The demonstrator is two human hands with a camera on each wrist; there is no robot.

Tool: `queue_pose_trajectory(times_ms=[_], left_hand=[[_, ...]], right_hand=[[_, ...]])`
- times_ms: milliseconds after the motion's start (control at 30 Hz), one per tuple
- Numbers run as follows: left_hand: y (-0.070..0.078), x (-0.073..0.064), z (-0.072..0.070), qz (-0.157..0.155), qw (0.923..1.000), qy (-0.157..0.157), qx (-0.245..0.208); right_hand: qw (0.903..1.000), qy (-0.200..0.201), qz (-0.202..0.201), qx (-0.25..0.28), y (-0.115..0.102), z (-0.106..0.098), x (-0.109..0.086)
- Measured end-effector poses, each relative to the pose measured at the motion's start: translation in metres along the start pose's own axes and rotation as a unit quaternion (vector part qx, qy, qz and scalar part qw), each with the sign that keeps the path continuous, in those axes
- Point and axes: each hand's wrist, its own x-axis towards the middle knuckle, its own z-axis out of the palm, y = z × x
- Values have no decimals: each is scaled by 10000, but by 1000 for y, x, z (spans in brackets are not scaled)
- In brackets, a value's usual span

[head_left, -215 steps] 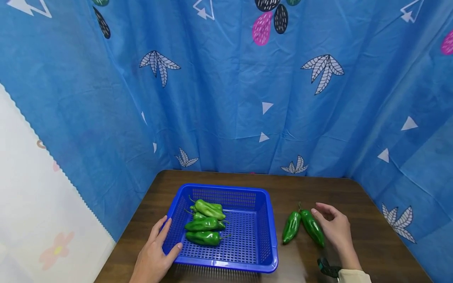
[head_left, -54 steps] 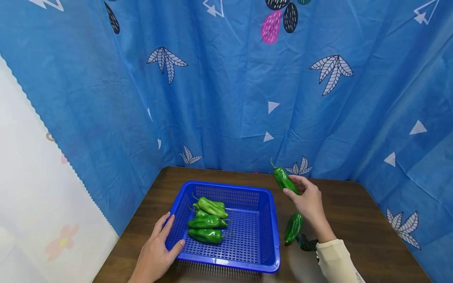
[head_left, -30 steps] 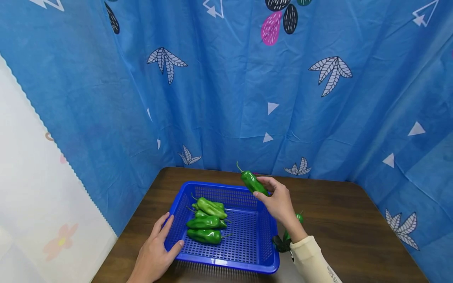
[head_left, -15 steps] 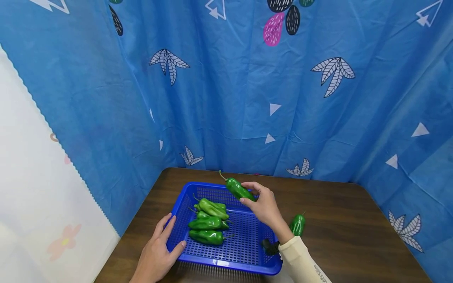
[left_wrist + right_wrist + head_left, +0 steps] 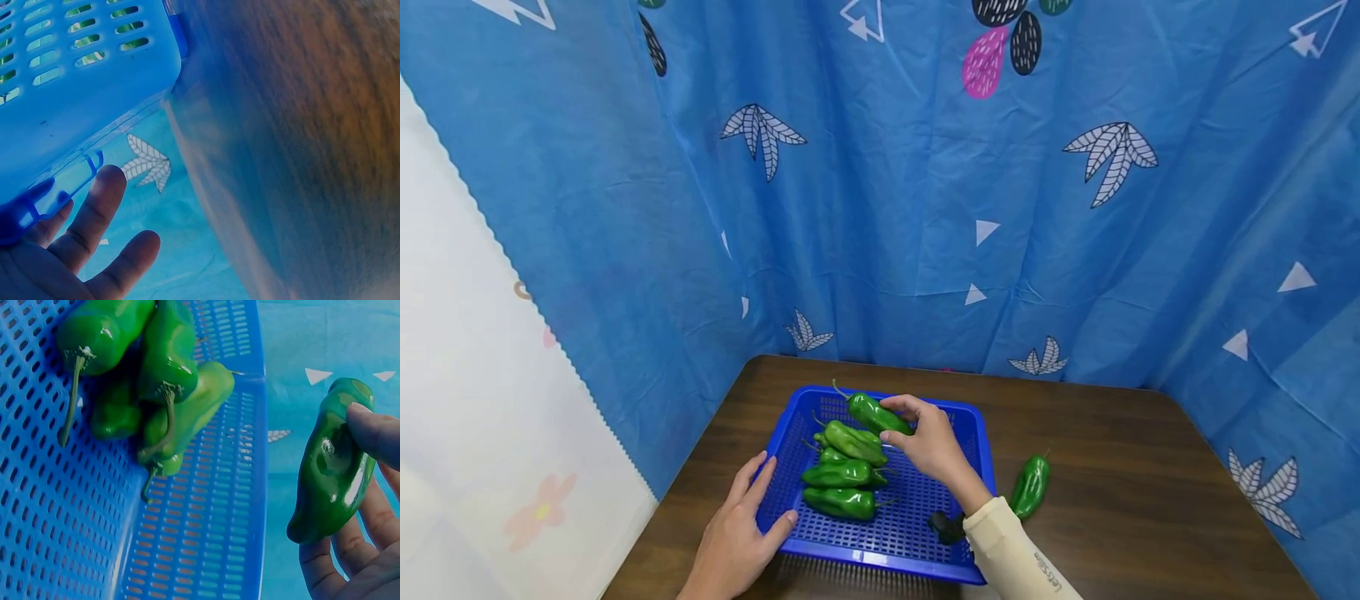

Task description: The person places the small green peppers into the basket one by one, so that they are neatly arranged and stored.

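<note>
My right hand (image 5: 931,442) pinches a glossy green pepper (image 5: 874,413) between thumb and fingers, stem pointing up and left, over the back part of a blue plastic basket (image 5: 857,555). The right wrist view shows the held pepper (image 5: 331,462) beside the basket wall. Inside, along the left side, lie several more green peppers, among them a lighter one (image 5: 853,442) and a darker one at the front (image 5: 838,503). My left hand (image 5: 733,529) rests on the basket's front left corner, fingers spread; in the left wrist view its fingers (image 5: 94,212) are extended by the rim.
One more green pepper (image 5: 1032,485) lies on the brown wooden table (image 5: 1120,483) right of the basket, partly behind my right sleeve (image 5: 1011,550). A blue patterned curtain (image 5: 880,208) hangs behind the table, and a white floral cloth (image 5: 497,417) is at the left.
My right hand has picked up one of the two peppers on the table and carried it left over the basket, lowering it. My left hand stays at the basket's corner.
</note>
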Motion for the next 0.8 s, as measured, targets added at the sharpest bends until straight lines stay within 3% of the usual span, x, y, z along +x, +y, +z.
queue_pose_trajectory(times_ms=[800], left_hand=[[-1, 0, 1, 47, 9999, 113, -12]], right_hand=[[9986, -505, 121, -65, 7, 37, 5]])
